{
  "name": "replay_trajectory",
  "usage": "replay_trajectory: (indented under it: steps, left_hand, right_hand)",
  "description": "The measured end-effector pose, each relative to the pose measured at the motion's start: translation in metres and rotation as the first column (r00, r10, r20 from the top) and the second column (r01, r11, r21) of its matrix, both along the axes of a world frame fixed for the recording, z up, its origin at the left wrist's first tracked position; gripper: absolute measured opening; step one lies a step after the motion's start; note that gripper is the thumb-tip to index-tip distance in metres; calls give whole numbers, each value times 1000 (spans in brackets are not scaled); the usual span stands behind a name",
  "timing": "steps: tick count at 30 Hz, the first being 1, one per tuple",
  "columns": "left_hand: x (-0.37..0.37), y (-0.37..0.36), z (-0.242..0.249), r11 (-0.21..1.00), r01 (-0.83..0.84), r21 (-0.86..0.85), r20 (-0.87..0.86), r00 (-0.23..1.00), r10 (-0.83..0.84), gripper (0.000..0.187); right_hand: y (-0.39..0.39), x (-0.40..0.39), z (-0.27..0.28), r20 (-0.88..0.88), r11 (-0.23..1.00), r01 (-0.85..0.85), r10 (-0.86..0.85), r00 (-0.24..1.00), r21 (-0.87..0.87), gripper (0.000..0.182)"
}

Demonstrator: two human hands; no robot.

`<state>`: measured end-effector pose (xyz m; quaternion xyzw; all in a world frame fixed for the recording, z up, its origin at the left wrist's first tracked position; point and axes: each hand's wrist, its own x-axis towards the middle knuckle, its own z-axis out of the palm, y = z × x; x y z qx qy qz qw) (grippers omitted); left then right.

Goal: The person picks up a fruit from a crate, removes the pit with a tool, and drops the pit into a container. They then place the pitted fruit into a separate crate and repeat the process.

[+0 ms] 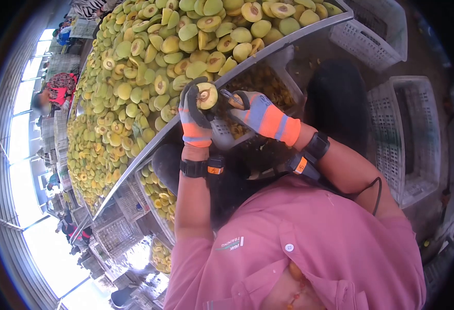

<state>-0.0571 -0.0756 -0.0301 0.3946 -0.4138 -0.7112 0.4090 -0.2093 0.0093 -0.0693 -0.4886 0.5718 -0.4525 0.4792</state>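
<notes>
My left hand, in an orange and grey work glove, is closed around a halved stone fruit. The cut face is turned up, showing pale flesh and a brown centre. Close beside it on the right, my right hand, gloved alike, grips a small metal hand tool that points toward the fruit; its exact kind is partly hidden by the fingers. Tool and fruit look slightly apart. Just beyond both hands, a large heap of halved green-yellow fruit covers a metal-edged table.
Below the table edge, a crate holds brownish-yellow pieces. Another crate of fruit halves stands at lower left. White plastic crates are on my right, one near the table corner. Another person sits across the table.
</notes>
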Motion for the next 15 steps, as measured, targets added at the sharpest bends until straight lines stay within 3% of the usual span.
replay_trajectory:
  steps: [1,3,6,11,15]
  left_hand:
    - [-3,9,-2,995,-5,-98,48,999,10,38]
    - [-2,11,-11,885,163,-437,351,937,1,45]
    - [1,11,-21,515,426,-744,601,763,238,53]
    - [-6,23,-31,569,274,-775,474,848,238,57]
    - [-6,19,-36,568,280,-774,471,854,220,57]
  right_hand:
    - [-2,0,1,-11,1000,-11,11,1000,23,27]
    - [-4,1,3,-27,1000,-17,17,999,19,27]
    - [-3,1,5,-66,1000,-10,10,998,-5,28]
    - [-1,-3,9,-207,993,-2,27,978,121,32]
    - [-1,-3,10,-221,996,6,13,975,84,33]
